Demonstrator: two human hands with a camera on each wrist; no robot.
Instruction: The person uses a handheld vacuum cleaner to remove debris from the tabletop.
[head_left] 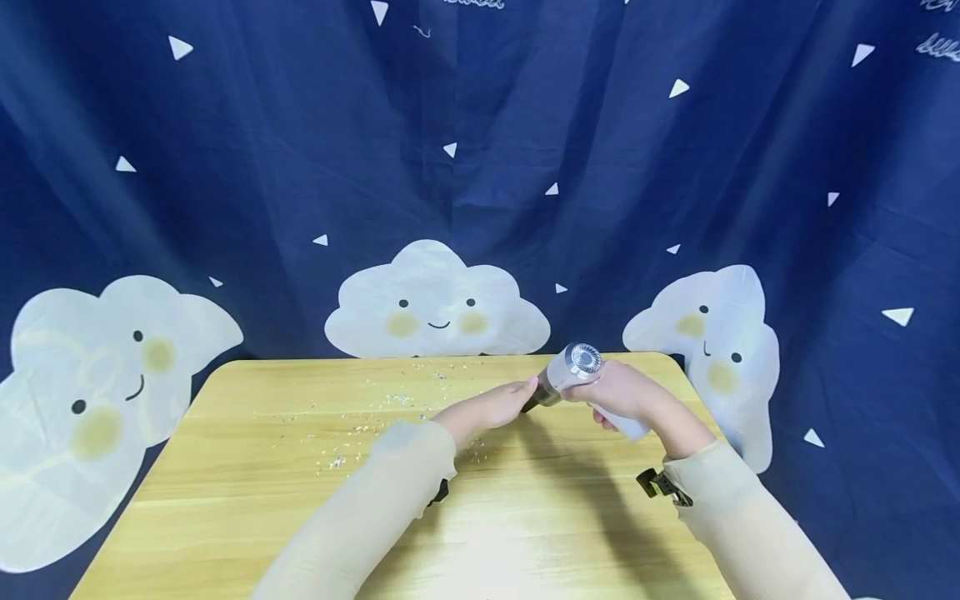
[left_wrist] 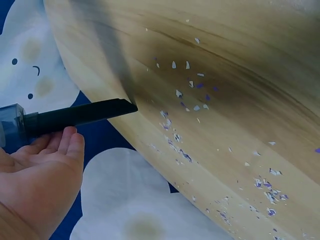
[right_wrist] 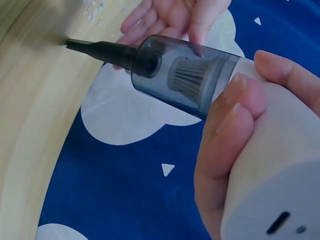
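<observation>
White handheld vacuum (right_wrist: 280,125), partly hidden by the gripping right hand (head_left: 630,390); straight-fingered left hand (head_left: 495,406) beside the nozzle (left_wrist: 75,117), contact unclear; scraps (left_wrist: 270,194) litter wooden tabletop (head_left: 247,500), blue curtain (head_left: 285,125) behind.

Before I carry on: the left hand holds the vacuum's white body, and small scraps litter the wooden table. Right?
Wrong hand: the right hand holds the vacuum's white body, as the right wrist view shows. Small scraps do litter the wooden table.
</observation>
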